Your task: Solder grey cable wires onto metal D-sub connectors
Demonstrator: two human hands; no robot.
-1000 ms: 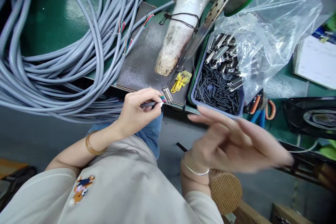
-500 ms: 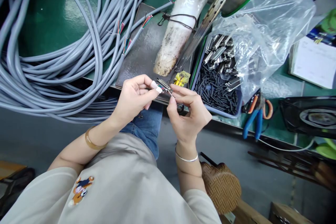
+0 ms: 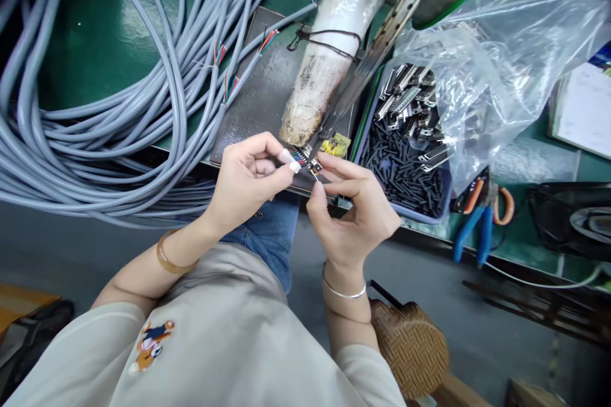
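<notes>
"Head view, hand count?"
"Two. Left hand point(image 3: 245, 181): thumb and forefinger pinched tight on the coloured wire ends point(image 3: 296, 154). Right hand point(image 3: 356, 216): thumb and forefinger closed on one small multi-pin connector point(image 3: 308, 159), which touches those wire ends. It's held over the bench's near edge."
"Other stuff, counted?"
"One blue tray point(image 3: 403, 213) with black sleeving pieces point(image 3: 401, 172) and metal connector shells point(image 3: 405, 92), both too many to count. One clear plastic bag point(image 3: 501, 44) draped over it. Two pliers, blue-handled point(image 3: 470, 232) and orange-handled point(image 3: 506, 203), just right of the tray. One yellow clip point(image 3: 337, 145) and one white wrapped cylinder point(image 3: 329, 57), both on one dark metal plate point(image 3: 262, 95). Gray cables point(image 3: 95, 127): big looped bundle, too tangled to count. Two bangles: amber bangle point(image 3: 167, 257) on left wrist, silver bangle point(image 3: 341, 292) on right."
"Surface, room?"
"Green bench mat point(image 3: 95, 32), gray floor point(image 3: 71, 248) below, one woven stool point(image 3: 410, 350) beside the right forearm."
</notes>
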